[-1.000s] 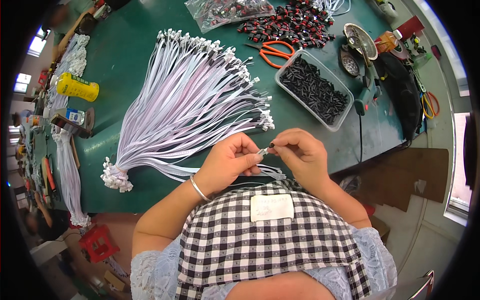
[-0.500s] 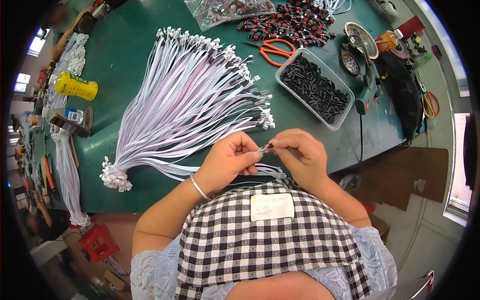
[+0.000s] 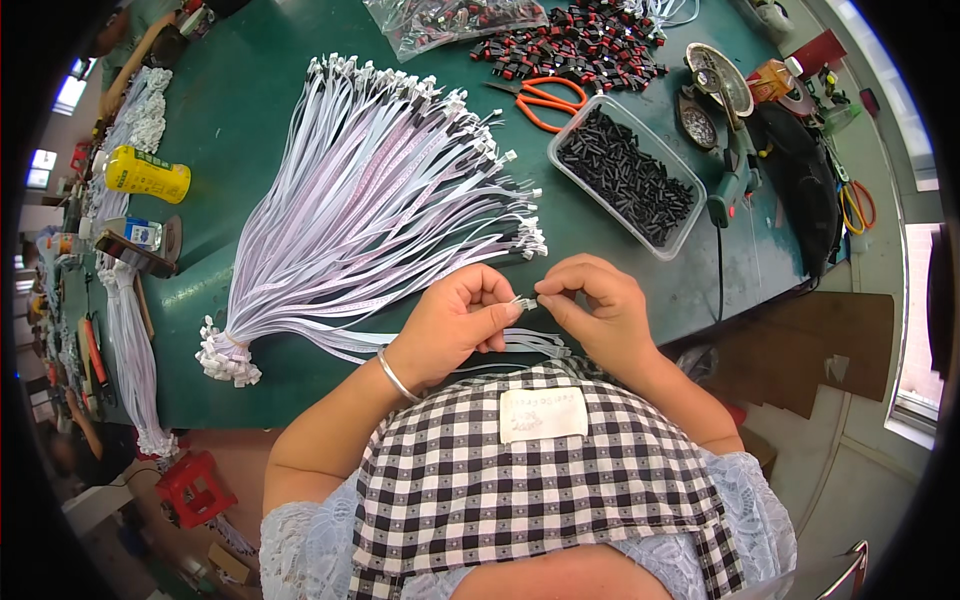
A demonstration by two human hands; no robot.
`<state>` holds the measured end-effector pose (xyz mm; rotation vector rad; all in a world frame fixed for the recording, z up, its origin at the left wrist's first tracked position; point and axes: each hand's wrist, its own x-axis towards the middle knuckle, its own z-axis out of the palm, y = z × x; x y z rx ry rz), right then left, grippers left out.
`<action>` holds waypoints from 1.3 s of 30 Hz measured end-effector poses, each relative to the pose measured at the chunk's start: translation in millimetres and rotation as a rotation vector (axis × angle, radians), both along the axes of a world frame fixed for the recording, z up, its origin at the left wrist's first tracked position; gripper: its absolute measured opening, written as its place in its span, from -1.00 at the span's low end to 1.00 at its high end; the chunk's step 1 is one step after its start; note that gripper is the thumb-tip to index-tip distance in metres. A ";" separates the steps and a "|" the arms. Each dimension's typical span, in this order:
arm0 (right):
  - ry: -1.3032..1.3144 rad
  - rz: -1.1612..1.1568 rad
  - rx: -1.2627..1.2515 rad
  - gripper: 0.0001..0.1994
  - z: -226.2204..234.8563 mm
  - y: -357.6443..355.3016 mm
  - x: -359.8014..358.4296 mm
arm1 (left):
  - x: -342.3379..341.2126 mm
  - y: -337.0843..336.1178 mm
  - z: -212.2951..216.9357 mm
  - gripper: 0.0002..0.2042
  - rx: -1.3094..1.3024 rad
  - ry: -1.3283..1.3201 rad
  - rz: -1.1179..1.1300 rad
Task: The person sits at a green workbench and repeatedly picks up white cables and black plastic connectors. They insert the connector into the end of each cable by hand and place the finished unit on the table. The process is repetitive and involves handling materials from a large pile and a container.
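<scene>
My left hand (image 3: pixel 462 318) is closed, thumb and index finger pinching the end of a flat white cable. Short pale wire ends (image 3: pixel 526 303) show in the gap between my hands. My right hand (image 3: pixel 600 305) has its thumb and index fingertips pressed together right beside these ends; what they pinch is hidden. A big fan of white ribbon cables (image 3: pixel 340 200) lies beyond my left hand, tied at its near-left end, with white connectors and some black sleeves at the far ends. Several loose cable ends (image 3: pixel 535 343) lie just below my hands.
A clear plastic box (image 3: pixel 684 243) of short black sleeves stands beyond my right hand, near orange-handled scissors (image 3: pixel 545 100). Farther back are a pile of red-black parts (image 3: pixel 570 45) and a plastic bag (image 3: pixel 450 25). A green hot-air tool (image 3: pixel 735 190) with a cord lies right; a yellow bottle (image 3: pixel 148 175), left.
The small black sleeve seen between my right fingertips is now hidden by them. More of the pale wire ends shows between my hands. Both hands have otherwise barely moved.
</scene>
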<state>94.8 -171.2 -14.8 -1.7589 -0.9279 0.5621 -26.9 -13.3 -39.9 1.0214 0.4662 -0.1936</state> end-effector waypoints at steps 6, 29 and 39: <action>0.005 0.023 -0.002 -0.88 -1.5 1.6 -0.8 | -0.4 0.5 2.2 -0.88 0.003 -0.007 -0.009; -0.182 0.136 0.073 -0.85 -10.7 2.3 5.7 | -0.5 -0.8 2.2 -0.89 0.146 -0.007 -0.084; -0.216 0.225 0.021 -0.86 -8.7 1.6 4.1 | -5.7 0.8 4.1 -0.76 0.458 -0.211 -0.148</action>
